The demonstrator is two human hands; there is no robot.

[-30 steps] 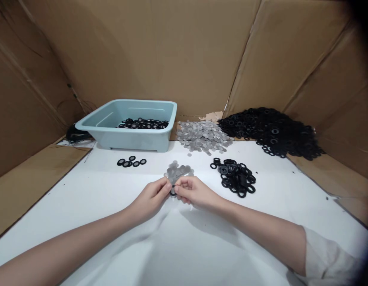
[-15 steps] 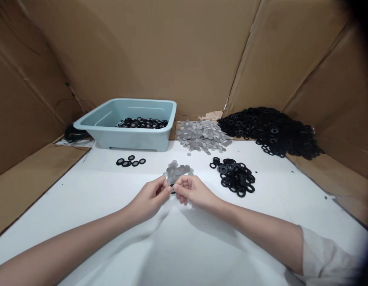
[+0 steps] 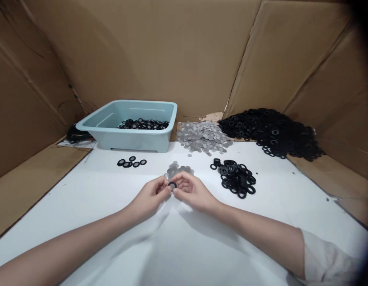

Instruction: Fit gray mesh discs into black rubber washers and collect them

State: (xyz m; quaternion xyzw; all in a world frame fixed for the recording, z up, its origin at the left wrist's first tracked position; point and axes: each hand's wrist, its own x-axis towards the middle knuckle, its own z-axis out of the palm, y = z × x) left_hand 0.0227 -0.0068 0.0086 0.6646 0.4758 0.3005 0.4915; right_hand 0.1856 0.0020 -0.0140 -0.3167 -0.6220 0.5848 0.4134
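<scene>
My left hand (image 3: 151, 194) and my right hand (image 3: 191, 191) meet over the white table top (image 3: 178, 246), fingertips pinched together on one small black ring (image 3: 172, 185). Just beyond the fingers lies a small pile of grey mesh discs (image 3: 178, 170). To the right of my right hand sits a small heap of black rings (image 3: 235, 176). Several black rings with mesh in them (image 3: 132, 162) lie to the upper left of my left hand.
A light blue tub (image 3: 128, 125) holding black rings stands at the back left. A large pile of grey discs (image 3: 203, 136) and a big heap of black rings (image 3: 273, 131) lie at the back. Brown cardboard walls (image 3: 172, 51) surround the table.
Both hands stayed together in the same spot. The fingers have turned the black ring so its face now shows between the fingertips.
</scene>
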